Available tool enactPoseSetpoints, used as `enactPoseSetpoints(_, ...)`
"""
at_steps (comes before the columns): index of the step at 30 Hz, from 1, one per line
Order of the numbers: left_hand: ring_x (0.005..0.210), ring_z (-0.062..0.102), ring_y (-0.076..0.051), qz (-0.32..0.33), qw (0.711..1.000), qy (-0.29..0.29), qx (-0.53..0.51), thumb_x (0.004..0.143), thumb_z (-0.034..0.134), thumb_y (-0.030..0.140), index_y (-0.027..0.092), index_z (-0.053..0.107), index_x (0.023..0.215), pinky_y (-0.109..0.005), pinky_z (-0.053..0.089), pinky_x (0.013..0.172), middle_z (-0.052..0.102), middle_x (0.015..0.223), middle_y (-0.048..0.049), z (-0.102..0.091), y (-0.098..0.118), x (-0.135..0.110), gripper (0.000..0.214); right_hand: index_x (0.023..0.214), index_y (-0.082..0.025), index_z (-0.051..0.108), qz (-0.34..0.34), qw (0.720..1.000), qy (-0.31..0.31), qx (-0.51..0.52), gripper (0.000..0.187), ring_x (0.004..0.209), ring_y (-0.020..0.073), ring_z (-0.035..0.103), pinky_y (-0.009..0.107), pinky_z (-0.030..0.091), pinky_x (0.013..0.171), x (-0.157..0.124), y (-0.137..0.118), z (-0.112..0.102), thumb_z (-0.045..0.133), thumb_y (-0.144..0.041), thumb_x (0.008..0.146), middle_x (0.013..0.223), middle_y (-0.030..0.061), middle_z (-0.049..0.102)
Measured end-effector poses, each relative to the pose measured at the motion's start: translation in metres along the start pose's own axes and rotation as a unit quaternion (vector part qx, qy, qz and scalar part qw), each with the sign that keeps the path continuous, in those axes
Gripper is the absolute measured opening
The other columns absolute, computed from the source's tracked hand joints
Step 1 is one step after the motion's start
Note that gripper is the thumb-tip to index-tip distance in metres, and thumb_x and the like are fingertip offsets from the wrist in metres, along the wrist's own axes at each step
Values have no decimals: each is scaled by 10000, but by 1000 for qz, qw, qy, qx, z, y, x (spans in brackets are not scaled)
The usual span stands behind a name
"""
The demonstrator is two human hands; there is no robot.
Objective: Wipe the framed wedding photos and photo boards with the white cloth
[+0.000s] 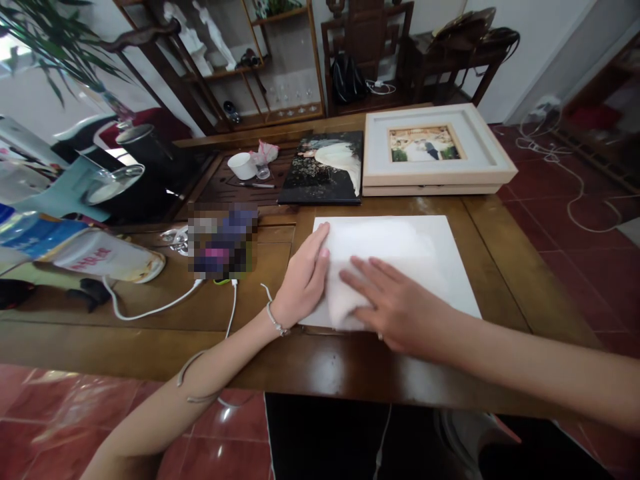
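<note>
A flat white board point(420, 257) lies on the wooden table point(505, 267) in front of me. My left hand point(303, 277) rests on the board's left edge, fingers stretched flat and together. My right hand point(395, 300) presses a crumpled white cloth point(345, 300) onto the board's near left corner, fingers extended over it. The cloth lies mostly under the right palm and between both hands.
Behind the board lie a dark photo print point(325, 167) and a stacked white picture frame point(435, 150). A white cup point(243, 165) sits on a tea tray. White cables point(150, 310), a water bottle point(75, 247) and a blurred object point(223, 240) are at left. Shelves and chairs stand behind.
</note>
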State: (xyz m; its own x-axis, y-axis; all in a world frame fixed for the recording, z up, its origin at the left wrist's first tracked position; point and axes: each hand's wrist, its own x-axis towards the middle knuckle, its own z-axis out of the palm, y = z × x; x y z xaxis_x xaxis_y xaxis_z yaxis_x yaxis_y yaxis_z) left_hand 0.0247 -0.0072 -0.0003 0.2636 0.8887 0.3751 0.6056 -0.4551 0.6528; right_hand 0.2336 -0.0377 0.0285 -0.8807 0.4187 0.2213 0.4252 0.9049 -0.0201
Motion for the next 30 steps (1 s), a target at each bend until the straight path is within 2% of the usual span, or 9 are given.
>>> enactPoseSetpoints(3, 1396, 419, -209, 11, 1000, 5, -4, 1025, 300, 320, 160, 461, 1400, -458, 325, 1177, 476, 1481, -134, 0, 1, 0, 438, 885, -169, 691, -33, 999, 14, 35, 138, 1293, 386, 471, 553, 413, 1045, -16, -24, -7, 640, -185, 758, 1365, 194, 554)
enactPoseSetpoints(6, 1394, 424, -209, 17, 1000, -18, 1, 1022, 303, 299, 134, 504, 1358, -464, 320, 1180, 492, 1465, -149, 1, 0, -1, 425, 931, -199, 674, 12, 999, 24, 46, 220, 1299, 351, 477, 540, 432, 1042, -34, -25, -13, 622, -166, 720, 1381, 148, 555)
enactPoseSetpoints(9, 1408, 403, -238, 7, 998, -60, 31, 1013, 315, 282, 88, 502, 1357, -492, 314, 1178, 478, 1467, -183, 3, -2, -1, 437, 1011, -189, 657, 70, 997, 38, -1, 339, 1295, 335, 487, 533, 464, 1016, -52, 3, -13, 563, -99, 698, 1389, 144, 548)
enactPoseSetpoints(14, 1451, 313, -277, -3, 989, -118, 86, 976, 392, 242, 65, 418, 1420, -535, 289, 1176, 398, 1513, -215, 7, -4, -2, 478, 1010, -136, 636, 134, 984, 44, -104, 268, 1275, 366, 500, 554, 486, 970, -76, 73, -10, 466, -86, 809, 1362, 212, 548)
enactPoseSetpoints(18, 1457, 300, -276, 12, 987, -124, 99, 972, 399, 219, 90, 448, 1393, -541, 289, 1171, 385, 1523, -208, 8, -6, -3, 443, 1021, -78, 639, 170, 977, 46, -121, 256, 1192, 383, 568, 518, 525, 919, -81, 91, -12, 441, -90, 859, 1281, 290, 573)
enactPoseSetpoints(20, 1459, 294, -277, 19, 987, -124, 104, 976, 394, 216, 96, 448, 1391, -544, 287, 1170, 385, 1523, -208, 8, -7, -4, 436, 1003, -71, 641, 137, 981, 50, -124, 248, 1209, 402, 550, 534, 523, 924, -81, 79, -12, 448, -92, 848, 1263, 286, 587)
enactPoseSetpoints(23, 1461, 287, -282, 24, 985, -127, 110, 982, 383, 216, 86, 445, 1388, -543, 285, 1170, 380, 1524, -214, 8, -8, -5, 431, 926, -87, 648, 95, 986, 46, -133, 206, 1242, 425, 512, 548, 517, 939, -79, 40, -12, 492, -91, 792, 1271, 279, 588)
enactPoseSetpoints(27, 1461, 285, -286, 27, 985, -127, 114, 981, 380, 209, 100, 444, 1386, -542, 287, 1169, 380, 1524, -212, 8, -8, -5, 424, 820, -159, 668, 91, 986, 43, -135, 220, 1172, 414, 573, 494, 572, 866, -76, -21, -17, 535, -145, 645, 1235, 254, 624)
enactPoseSetpoints(30, 1459, 290, -291, 29, 985, -125, 116, 979, 380, 206, 108, 445, 1383, -549, 288, 1168, 382, 1522, -212, 8, -7, -6, 421, 770, -218, 676, 93, 987, 48, -124, 214, 1093, 372, 631, 433, 609, 783, -74, -46, -24, 533, -225, 610, 1160, 199, 680)
